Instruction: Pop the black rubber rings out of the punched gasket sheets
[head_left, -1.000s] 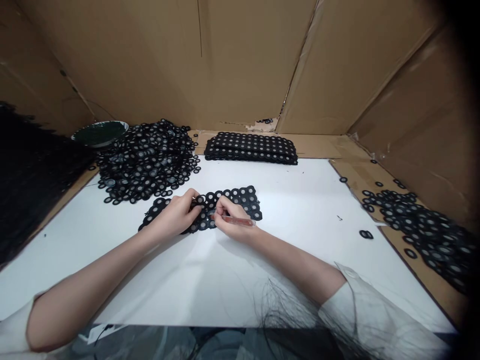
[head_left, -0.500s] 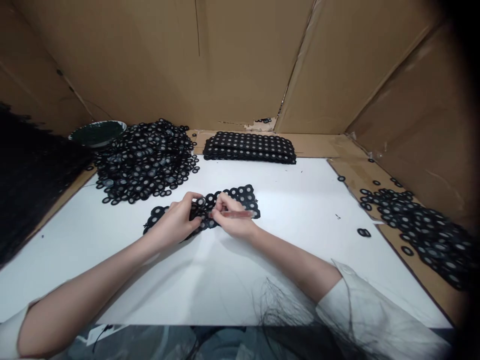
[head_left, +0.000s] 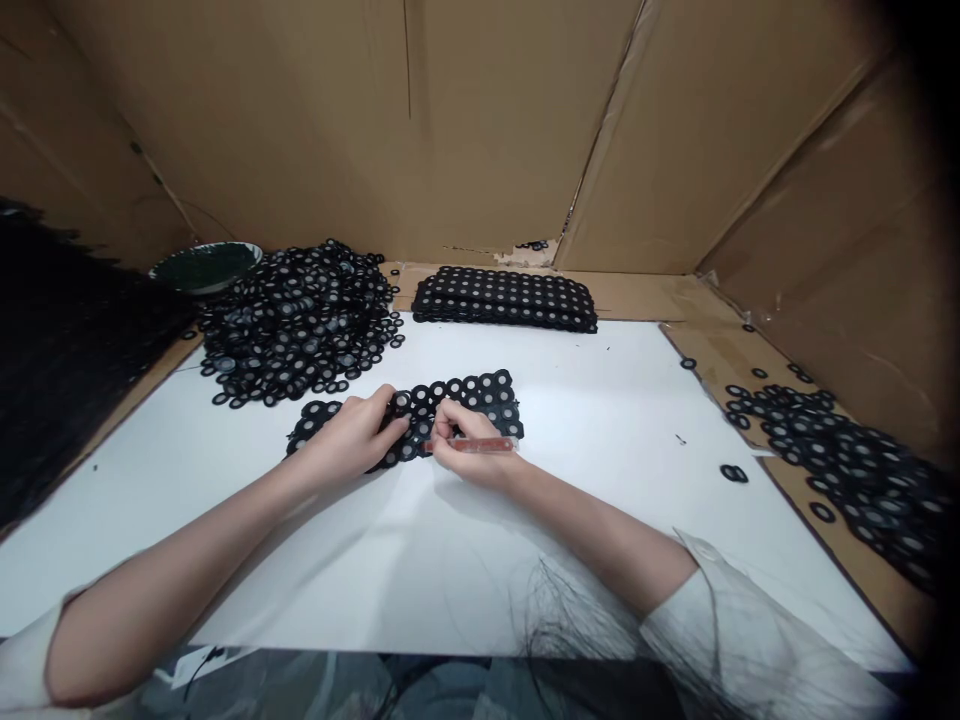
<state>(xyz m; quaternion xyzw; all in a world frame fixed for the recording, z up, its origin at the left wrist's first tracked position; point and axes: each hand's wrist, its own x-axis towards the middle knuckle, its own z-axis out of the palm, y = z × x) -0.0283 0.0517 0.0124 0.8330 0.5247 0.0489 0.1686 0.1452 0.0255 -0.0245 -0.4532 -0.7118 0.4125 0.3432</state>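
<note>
A black sheet of joined rings with pale round centres (head_left: 480, 395) lies on the white table surface (head_left: 585, 420) in front of me. My left hand (head_left: 352, 435) rests on the sheet's left part, fingers curled and pinching at it near the middle. My right hand (head_left: 469, 445) is closed on a thin reddish-brown translucent stick (head_left: 484, 444), which lies across the sheet's near edge. The fingertips of both hands meet at the sheet's centre. What sits between the left fingertips is too small to make out.
A heap of loose black rings (head_left: 300, 320) lies at the back left beside a dark green dish (head_left: 206, 265). A stack of uncut ring sheets (head_left: 506, 297) sits at the back. More loose rings (head_left: 847, 455) lie on the cardboard at right. Cardboard walls (head_left: 487, 120) surround the table.
Both hands stayed on the ring sheet with only small finger shifts. The stick dipped slightly toward the sheet's near edge. The view moved a little.
</note>
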